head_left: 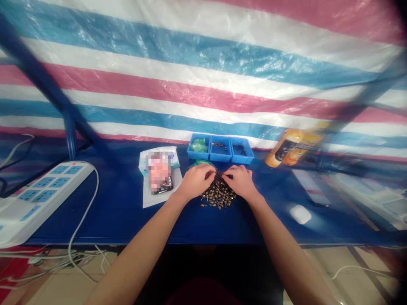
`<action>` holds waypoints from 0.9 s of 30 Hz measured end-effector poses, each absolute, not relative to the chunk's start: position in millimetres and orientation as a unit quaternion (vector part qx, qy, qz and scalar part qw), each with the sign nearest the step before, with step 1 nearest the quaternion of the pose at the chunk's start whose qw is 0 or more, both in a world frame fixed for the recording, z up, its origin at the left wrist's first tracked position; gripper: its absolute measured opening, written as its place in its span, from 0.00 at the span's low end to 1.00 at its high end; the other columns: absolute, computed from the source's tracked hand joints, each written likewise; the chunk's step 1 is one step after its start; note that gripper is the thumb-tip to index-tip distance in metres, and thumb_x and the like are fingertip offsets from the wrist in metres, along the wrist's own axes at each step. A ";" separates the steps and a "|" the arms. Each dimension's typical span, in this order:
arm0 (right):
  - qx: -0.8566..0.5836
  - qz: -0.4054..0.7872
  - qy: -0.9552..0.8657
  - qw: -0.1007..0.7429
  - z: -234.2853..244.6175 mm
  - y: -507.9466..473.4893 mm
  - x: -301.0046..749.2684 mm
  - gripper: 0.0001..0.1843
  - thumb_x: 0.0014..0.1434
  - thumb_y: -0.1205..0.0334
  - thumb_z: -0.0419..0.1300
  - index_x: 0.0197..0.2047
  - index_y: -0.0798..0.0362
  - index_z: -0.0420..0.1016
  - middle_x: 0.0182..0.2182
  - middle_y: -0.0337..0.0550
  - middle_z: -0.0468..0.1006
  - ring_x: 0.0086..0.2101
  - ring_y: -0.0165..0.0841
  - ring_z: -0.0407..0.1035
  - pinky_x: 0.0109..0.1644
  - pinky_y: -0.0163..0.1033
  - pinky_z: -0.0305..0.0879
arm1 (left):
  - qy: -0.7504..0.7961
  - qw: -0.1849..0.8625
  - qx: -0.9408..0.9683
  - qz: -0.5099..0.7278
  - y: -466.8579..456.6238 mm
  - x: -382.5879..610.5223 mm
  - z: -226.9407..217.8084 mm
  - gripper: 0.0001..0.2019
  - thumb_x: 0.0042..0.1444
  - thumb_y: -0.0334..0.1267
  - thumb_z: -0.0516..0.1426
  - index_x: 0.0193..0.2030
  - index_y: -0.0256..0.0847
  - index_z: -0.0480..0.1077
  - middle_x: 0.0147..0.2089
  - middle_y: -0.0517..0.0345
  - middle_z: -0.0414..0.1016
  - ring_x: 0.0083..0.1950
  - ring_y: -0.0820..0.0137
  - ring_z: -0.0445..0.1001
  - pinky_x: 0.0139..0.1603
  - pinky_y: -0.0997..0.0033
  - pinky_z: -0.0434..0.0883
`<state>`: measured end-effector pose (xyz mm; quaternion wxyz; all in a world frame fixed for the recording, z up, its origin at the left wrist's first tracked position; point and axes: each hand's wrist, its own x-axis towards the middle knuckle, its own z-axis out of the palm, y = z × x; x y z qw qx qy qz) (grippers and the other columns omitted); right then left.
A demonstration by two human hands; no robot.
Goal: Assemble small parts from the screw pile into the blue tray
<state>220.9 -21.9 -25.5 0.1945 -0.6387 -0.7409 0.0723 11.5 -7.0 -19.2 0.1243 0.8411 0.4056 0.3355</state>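
Observation:
A heap of small brass-and-dark screws (219,196) lies on the blue table, and both my hands are at its far side. My left hand (199,180) is closed in a pinch at the heap's left edge. From the right, my right hand (240,180) pinches thumb against fingers, its tips close to those of the left. Whatever sits between the fingertips is too small to make out. Just behind my left hand, a piece of green plastic (203,162) shows in part.
Three joined blue bins hold green plastic (199,145) and small dark parts. To the left are a packet (148,195) and a white power strip (54,195) with a cable. Orange bottles (284,148), a flat phone-like object (310,187) and a white case (300,214) stand right.

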 end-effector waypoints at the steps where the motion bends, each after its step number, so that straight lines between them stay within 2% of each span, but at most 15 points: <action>1: -0.641 0.067 -0.740 0.192 -25.4 -22.1 220.3 0.12 0.64 0.55 0.57 0.38 0.40 0.84 0.45 0.42 0.81 0.46 0.43 0.64 0.49 0.50 0.53 | 0.405 0.124 0.841 0.335 -6.8 11.5 -19.6 0.08 0.63 0.39 0.54 0.40 0.46 0.75 0.39 0.59 0.79 0.37 0.67 0.76 0.37 0.68 0.69; 8: -0.651 0.017 -0.739 0.173 -26.3 -22.6 215.7 0.12 0.64 0.61 0.56 0.39 0.44 0.83 0.43 0.44 0.81 0.45 0.43 0.64 0.48 0.49 0.51 | 0.410 0.127 0.842 0.326 -5.7 11.9 -20.8 0.07 0.63 0.38 0.54 0.40 0.47 0.75 0.38 0.60 0.78 0.36 0.68 0.75 0.36 0.68 0.68; 16: -0.619 0.035 -0.767 0.161 -29.0 -20.0 221.4 0.12 0.66 0.62 0.54 0.40 0.46 0.80 0.42 0.45 0.81 0.45 0.42 0.65 0.48 0.48 0.51 | 0.407 0.129 0.845 0.323 -5.1 11.8 -21.0 0.08 0.63 0.38 0.54 0.41 0.46 0.75 0.37 0.59 0.78 0.35 0.68 0.75 0.36 0.68 0.68; 23: -0.584 0.021 -0.802 0.124 -27.4 -21.9 221.9 0.16 0.70 0.64 0.49 0.50 0.47 0.77 0.45 0.49 0.79 0.47 0.42 0.65 0.46 0.46 0.53 | 0.417 0.144 0.842 0.310 -6.6 12.4 -19.1 0.09 0.64 0.39 0.53 0.42 0.47 0.75 0.40 0.60 0.78 0.38 0.68 0.75 0.39 0.68 0.69; 27: -0.569 0.038 -0.812 0.127 -27.1 -23.2 222.5 0.17 0.70 0.64 0.47 0.53 0.48 0.75 0.46 0.49 0.79 0.46 0.43 0.65 0.47 0.46 0.55 | 0.423 0.155 0.840 0.302 -7.4 12.9 -17.5 0.09 0.64 0.39 0.53 0.42 0.47 0.75 0.41 0.60 0.79 0.39 0.68 0.75 0.41 0.68 0.69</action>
